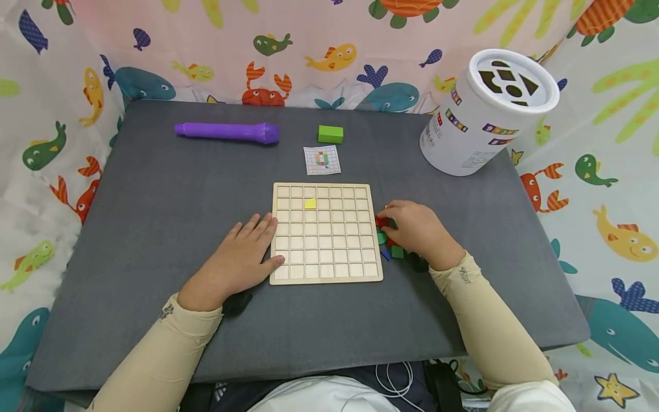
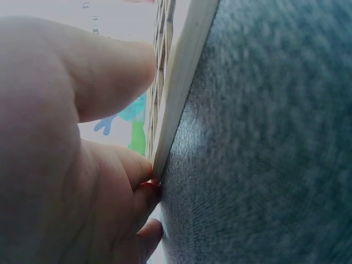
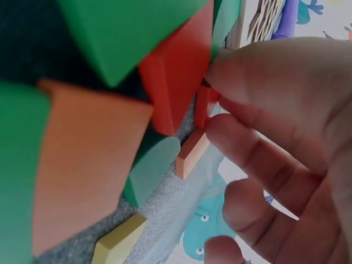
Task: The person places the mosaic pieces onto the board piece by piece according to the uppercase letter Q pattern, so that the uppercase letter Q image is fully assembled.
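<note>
A wooden grid board point(image 1: 326, 281) lies flat on the grey table, with one yellow piece point(image 1: 310, 203) in a cell near its upper left. My left hand point(image 1: 242, 257) rests along the board's left edge, fingers straight and thumb over the rim. Beside the right edge, my right hand point(image 1: 419, 232) reaches into a small pile of coloured pieces. Its thumb and fingertips pinch a small red block point(image 3: 203, 104). Close around it are another red block point(image 3: 179, 71), green blocks point(image 3: 126, 33), an orange block point(image 3: 88, 165) and a yellow block point(image 3: 118, 239). A blue piece point(image 1: 386, 254) lies nearest the board's edge.
Behind the board lie a small pattern card point(image 1: 322, 160), a lime green block point(image 1: 330, 134) and a purple stick point(image 1: 226, 132). A tall white tub point(image 1: 463, 143) with shaped holes in its lid stands at the back right. A sea-animal curtain point(image 1: 206, 51) borders the table.
</note>
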Tool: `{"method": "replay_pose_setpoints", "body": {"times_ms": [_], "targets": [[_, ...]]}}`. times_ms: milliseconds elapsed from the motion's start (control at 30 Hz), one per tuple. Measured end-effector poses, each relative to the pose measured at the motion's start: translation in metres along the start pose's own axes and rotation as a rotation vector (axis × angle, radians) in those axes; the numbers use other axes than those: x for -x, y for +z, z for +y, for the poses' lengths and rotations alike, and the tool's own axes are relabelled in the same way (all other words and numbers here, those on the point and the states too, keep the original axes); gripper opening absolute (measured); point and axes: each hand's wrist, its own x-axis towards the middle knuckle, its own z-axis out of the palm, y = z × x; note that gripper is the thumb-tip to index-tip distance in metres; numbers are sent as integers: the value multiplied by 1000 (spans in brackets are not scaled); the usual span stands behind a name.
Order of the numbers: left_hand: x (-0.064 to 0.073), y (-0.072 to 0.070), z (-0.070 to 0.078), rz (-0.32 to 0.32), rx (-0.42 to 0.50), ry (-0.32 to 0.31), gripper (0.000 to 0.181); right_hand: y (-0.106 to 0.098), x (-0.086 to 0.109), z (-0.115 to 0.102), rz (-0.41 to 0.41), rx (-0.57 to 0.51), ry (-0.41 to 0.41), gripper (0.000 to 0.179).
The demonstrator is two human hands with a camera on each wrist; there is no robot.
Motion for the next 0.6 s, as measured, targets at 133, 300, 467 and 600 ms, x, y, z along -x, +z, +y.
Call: {"method": "replay_pose_setpoints", "body": {"times_ms": [133,300,467,600], "targets": [[-2,5,-5,8,-18,10,87,0,-1,-1,19,3,-9,31],[-1,4,-5,6,-2,8,87,1,-4,-4,13,-3,-9,28],[3,-5,3,-18,-3,-6,87,2,-2,-4,0,-11,8,26],[3,-6,3,-21,-16,-10,87,2,-1,-4,3,-13,11,25]]}}
